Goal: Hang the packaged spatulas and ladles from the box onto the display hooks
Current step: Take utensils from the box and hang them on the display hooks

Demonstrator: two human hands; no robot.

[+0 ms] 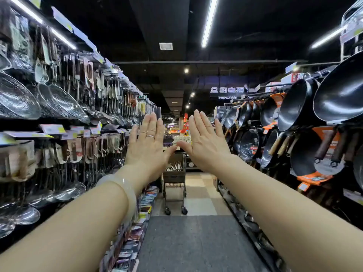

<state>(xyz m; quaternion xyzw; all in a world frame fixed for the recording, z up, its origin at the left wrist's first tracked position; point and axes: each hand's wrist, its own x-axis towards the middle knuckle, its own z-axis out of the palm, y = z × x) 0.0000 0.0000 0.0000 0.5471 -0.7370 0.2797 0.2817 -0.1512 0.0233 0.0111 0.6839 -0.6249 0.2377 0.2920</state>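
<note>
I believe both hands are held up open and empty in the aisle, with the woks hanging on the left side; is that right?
Not quite: the head view shows the woks hanging on the right side. The left hand and right hand are indeed open and empty in the aisle.

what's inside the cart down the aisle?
The cart holds a brown box with shiny metal utensils showing at its top. The box wall hides the rest, and the left hand covers part of it.

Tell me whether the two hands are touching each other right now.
Touching. In the head view the left hand and right hand are held up flat, fingers straight, and the thumb tips meet in front of the cart.
</note>
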